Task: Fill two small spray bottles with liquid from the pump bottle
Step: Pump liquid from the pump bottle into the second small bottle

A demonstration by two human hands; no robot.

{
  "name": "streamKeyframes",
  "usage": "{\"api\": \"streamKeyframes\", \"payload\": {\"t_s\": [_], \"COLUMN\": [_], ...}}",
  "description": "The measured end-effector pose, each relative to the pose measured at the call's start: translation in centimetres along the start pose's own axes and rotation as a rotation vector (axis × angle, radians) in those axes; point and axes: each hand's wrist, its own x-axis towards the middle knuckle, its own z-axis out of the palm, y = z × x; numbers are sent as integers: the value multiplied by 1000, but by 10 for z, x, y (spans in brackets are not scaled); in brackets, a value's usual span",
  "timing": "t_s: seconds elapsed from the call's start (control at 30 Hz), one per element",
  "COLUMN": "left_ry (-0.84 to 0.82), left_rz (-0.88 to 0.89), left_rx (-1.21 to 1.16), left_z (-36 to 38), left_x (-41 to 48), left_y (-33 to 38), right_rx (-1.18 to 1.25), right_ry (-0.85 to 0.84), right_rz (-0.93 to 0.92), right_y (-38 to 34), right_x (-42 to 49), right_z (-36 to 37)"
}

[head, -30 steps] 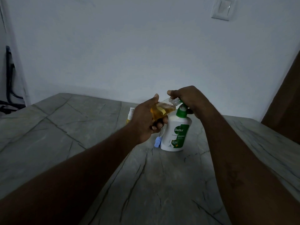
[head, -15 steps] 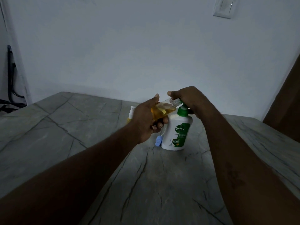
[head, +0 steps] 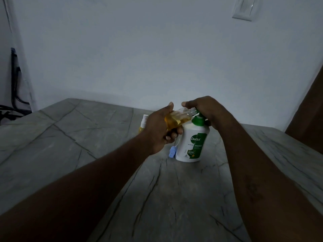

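A white Dettol pump bottle (head: 192, 145) with a green pump head stands on the grey stone table (head: 87, 137). My right hand (head: 206, 110) lies over the pump head, fingers curled down around it. My left hand (head: 160, 130) grips a small clear spray bottle (head: 176, 118), tilted, partly full of amber liquid, its open neck held at the pump spout. A second small spray bottle (head: 143, 125) with a white top and yellow liquid stands behind my left hand, mostly hidden. A pale blue spray cap (head: 172, 152) lies on the table beside the pump bottle.
A white wall with a light switch (head: 243, 8) rises behind the table. Dark cables (head: 14, 95) hang at the far left. A brown panel (head: 307, 119) stands at the right edge.
Both hands and the bottles stay almost where they were; the view has shifted slightly. The liquid level in the tilted bottle looks about the same.
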Motion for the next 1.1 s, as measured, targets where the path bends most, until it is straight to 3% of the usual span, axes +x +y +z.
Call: {"api": "streamKeyframes", "payload": {"t_s": [0.43, 0.87, 1.1], "left_ry": [3, -5, -1], "left_rz": [27, 8, 25], "left_rx": [-20, 7, -11], "left_z": [2, 0, 1], "left_x": [2, -1, 0], "left_y": [1, -3, 1], "right_rx": [-55, 17, -42], "right_ry": [101, 5, 73], "right_rz": [-88, 39, -57], "right_y": [-5, 2, -2], "right_x": [2, 2, 2], "right_z": [-5, 2, -4]}}
